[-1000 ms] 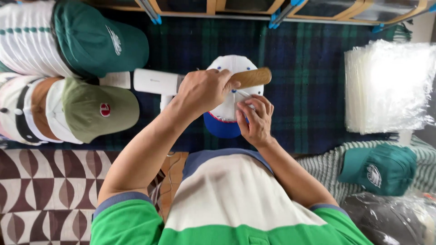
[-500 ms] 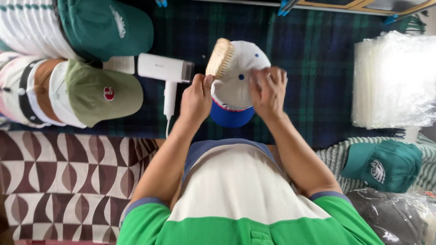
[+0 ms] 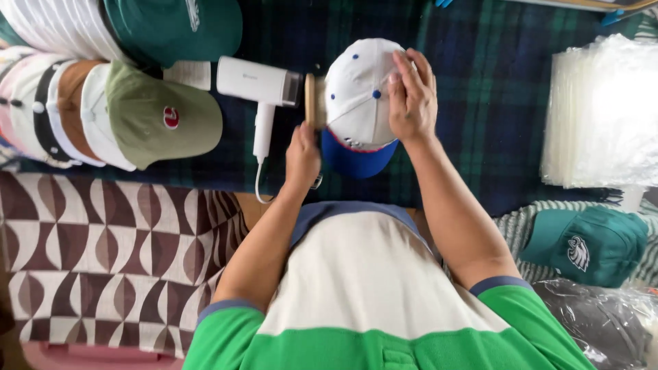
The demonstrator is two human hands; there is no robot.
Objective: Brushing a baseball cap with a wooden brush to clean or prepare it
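A person in a green, cream and blue shirt bends over a dark blue and green plaid blanket [image 3: 480,103]. The right hand [image 3: 412,96] lies flat on the crown of a white baseball cap with a blue brim [image 3: 358,103], fingers spread. The left hand [image 3: 302,152] has its grip closed on a wooden-backed brush [image 3: 310,100], held upright against the cap's left side. Just left lies a white handheld steamer [image 3: 257,85]; beyond it sits an olive green cap [image 3: 161,113].

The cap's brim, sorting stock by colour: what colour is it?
Blue brim on a white cap with blue eyelets, seen in the head view.
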